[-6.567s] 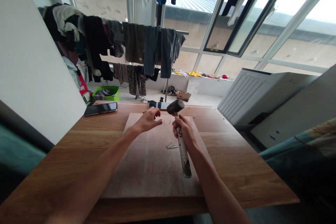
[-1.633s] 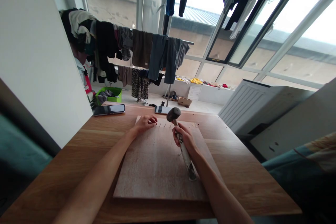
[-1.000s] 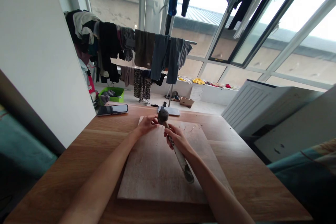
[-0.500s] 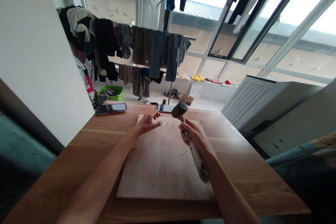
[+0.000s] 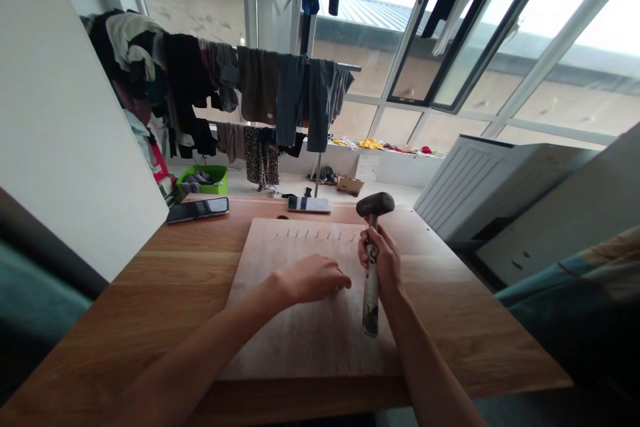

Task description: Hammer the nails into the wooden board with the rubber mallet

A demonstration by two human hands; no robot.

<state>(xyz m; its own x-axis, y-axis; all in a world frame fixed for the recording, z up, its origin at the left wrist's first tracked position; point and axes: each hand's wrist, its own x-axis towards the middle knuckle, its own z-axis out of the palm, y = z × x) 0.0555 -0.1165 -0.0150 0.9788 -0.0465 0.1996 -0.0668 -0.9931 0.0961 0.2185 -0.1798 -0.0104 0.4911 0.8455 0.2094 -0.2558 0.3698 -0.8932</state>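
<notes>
On the board [image 5: 300, 333], mid-panel, the left hand [image 5: 313, 278] now lies with fingertips [image 5: 344, 282] pinched narrow against the wood. 0.5 s ago it hovered open near the nail row [image 5: 315, 235] at the far edge, so it has come back toward the spot where 1 loose nail lay then. Judged: a pickup. Whether a nail is between the fingers cannot be told.

Right hand [image 5: 381, 260] is wrapped tight around the handle of the hammer [image 5: 373, 240], head up, off the board, clear of the row.

Beyond the board, on the table [image 5: 150, 280]: 2 phones [image 5: 197, 209], [image 5: 309, 204].
</notes>
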